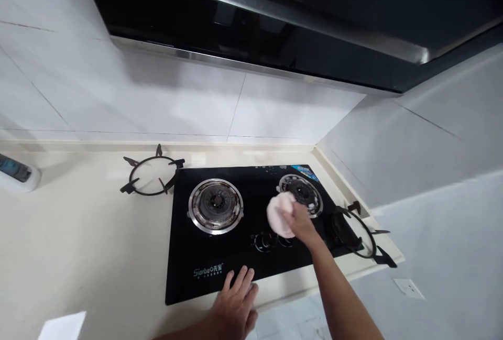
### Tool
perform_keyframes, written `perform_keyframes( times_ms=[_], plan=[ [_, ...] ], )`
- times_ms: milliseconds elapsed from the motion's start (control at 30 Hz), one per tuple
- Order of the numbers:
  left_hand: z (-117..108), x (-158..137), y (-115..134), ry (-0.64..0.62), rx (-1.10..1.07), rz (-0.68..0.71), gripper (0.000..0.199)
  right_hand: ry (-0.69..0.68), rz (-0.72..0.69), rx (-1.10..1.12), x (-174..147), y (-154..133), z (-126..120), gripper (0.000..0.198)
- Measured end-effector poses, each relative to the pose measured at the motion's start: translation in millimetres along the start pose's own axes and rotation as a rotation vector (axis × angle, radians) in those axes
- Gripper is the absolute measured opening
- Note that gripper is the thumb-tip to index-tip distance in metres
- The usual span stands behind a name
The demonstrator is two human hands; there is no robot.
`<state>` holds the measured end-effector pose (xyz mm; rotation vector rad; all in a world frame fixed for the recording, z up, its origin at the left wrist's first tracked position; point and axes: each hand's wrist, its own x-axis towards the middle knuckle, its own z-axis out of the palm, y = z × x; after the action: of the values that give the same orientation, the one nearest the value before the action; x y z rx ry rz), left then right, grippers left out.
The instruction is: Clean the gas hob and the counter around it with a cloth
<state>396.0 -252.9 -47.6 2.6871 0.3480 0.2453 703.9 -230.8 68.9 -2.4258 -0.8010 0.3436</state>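
A pale pink cloth (280,215) is gripped in my right hand (303,225), over the black glass gas stove (212,253) beside its right burner (301,189). The cloth and hand are slightly blurred. White foam or wet spots show around that burner. My left hand (238,300) lies flat with fingers stretched out, fingertips on the stove's front edge. Farther left on the glass is the left burner (216,205), its metal ring stained brown. The control knobs (263,242) sit just below the cloth, one of them partly covered.
One black pot support (152,193) lies on the cream counter (90,235) left of the stove. Another pot support (367,232) rests over the stove's right edge. A dark range hood (251,46) hangs above. A white bottle (18,172) is at far left, a wall socket (408,288) at lower right.
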Motion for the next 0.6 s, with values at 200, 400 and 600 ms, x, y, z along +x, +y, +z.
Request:
perform_keyframes(
  times_ms=[200, 400, 600],
  plan=[
    [-11, 15, -13, -0.098, -0.074, 0.011, 0.053, -0.247, -0.056, -0.473, 3, 21, 51, 0.085],
    [-6, 21, -32, 0.003, 0.008, 0.149, 0.035, -0.114, -0.120, -0.473, 39, -25, 81, 0.076],
    [17, 17, -38, 0.101, 0.097, 0.159, 0.021, -0.251, -0.218, -0.382, 87, -82, 105, 0.088]
  ],
)
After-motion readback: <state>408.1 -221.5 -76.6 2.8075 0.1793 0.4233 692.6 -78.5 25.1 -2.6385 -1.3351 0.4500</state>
